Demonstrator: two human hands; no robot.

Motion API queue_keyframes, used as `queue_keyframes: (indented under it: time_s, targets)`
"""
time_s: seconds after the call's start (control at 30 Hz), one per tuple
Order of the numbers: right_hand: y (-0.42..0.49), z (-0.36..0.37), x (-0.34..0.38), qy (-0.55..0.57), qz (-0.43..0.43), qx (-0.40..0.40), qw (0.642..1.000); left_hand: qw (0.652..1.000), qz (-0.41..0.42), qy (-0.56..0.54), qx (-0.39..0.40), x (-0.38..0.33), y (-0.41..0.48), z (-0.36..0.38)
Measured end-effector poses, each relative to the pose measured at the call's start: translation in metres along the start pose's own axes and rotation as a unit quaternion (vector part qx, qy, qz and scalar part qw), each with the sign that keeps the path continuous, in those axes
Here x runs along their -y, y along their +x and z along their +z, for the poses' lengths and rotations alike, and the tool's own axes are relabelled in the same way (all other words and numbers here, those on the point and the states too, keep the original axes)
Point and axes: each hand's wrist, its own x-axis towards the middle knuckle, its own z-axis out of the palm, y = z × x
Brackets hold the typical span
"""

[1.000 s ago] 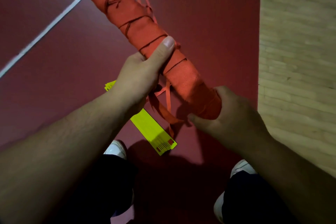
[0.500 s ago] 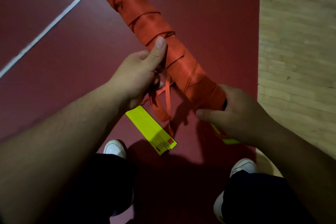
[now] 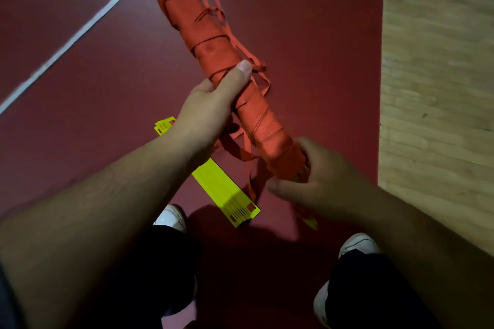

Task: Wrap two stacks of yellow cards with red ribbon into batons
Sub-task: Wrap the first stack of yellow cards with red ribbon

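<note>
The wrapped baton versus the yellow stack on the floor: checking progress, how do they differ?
The baton is covered in red ribbon; the yellow stack is bare. The baton is gripped by the left hand and right hand; the yellow stack lies on the red floor. Both are long and narrow.

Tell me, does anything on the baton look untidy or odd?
Some loose ribbon strands hang off the baton near the left hand instead of lying wound flat, and a yellow card tip pokes out below the right hand.
</note>
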Motion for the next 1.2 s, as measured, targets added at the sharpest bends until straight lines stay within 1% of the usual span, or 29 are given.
queue_keyframes:
  time_s: [0.07,0.13,0.2,0.27,0.33,0.37,0.43,0.5,0.57,0.63,0.7,0.8,0.83,0.9,1.0,1.03,1.07,1.1,1.17,1.2]
  targets:
    - [-0.001,-0.01,0.002,0.128,0.011,0.08,0.988,1.0,0.019,-0.002,0.02,-0.002,-0.001,0.0]
    - [-0.002,-0.016,0.002,0.237,0.024,0.13,0.962,0.998,0.038,-0.021,0.048,-0.001,0.0,0.001]
    - [-0.002,-0.018,0.001,0.272,0.023,0.147,0.951,0.996,0.046,-0.039,0.067,-0.002,-0.001,0.001]
    - [-0.001,-0.017,-0.001,0.28,0.005,0.121,0.952,0.996,0.049,-0.034,0.067,-0.004,-0.001,0.002]
    - [0.0,-0.018,-0.004,0.268,-0.005,0.075,0.96,0.996,0.046,-0.019,0.071,-0.007,-0.001,0.002]
    - [0.001,-0.018,-0.006,0.245,-0.01,0.049,0.968,0.997,0.043,0.0,0.067,-0.008,-0.002,0.001]
    - [0.001,-0.021,-0.007,0.168,-0.027,-0.013,0.985,0.996,0.047,0.066,0.049,-0.011,-0.001,-0.002]
    - [0.002,-0.023,-0.007,0.107,-0.034,-0.075,0.991,0.992,0.045,0.109,0.045,-0.011,-0.001,-0.006]
    - [0.002,-0.024,-0.005,0.064,-0.029,-0.13,0.989,0.993,0.028,0.103,0.049,-0.011,-0.001,-0.007]
    - [0.003,-0.019,-0.006,0.029,-0.029,-0.162,0.986,0.995,0.008,0.078,0.053,-0.01,-0.001,-0.006]
    - [0.001,-0.01,-0.005,0.012,-0.029,-0.168,0.985,0.997,-0.005,0.056,0.049,-0.008,-0.003,-0.004]
    - [0.0,0.0,-0.005,-0.009,-0.026,-0.148,0.989,0.999,0.001,0.042,0.022,-0.005,-0.004,-0.001]
    - [0.002,-0.001,-0.006,0.003,-0.02,-0.127,0.992,0.999,0.01,0.034,0.018,-0.005,-0.004,-0.001]
    - [0.004,-0.009,-0.006,0.068,0.004,-0.05,0.996,0.999,0.032,0.018,0.027,-0.005,-0.003,-0.002]
    - [0.002,-0.021,-0.003,0.173,0.032,0.071,0.982,0.996,0.066,0.001,0.066,-0.005,-0.002,-0.003]
    - [0.001,-0.021,-0.003,0.181,0.026,0.076,0.98,0.995,0.07,0.004,0.075,-0.005,-0.002,-0.003]
    - [0.001,-0.02,-0.003,0.176,0.016,0.053,0.983,0.994,0.069,0.008,0.083,-0.006,-0.002,-0.003]
    - [0.001,-0.018,-0.004,0.149,0.003,0.005,0.989,0.994,0.061,0.011,0.092,-0.008,-0.002,-0.003]
    - [0.002,-0.014,-0.008,0.068,-0.018,-0.096,0.993,0.992,0.034,0.029,0.116,-0.012,-0.001,-0.005]
    - [0.002,-0.013,-0.008,0.034,-0.021,-0.133,0.99,0.99,0.019,0.041,0.131,-0.013,-0.002,-0.006]
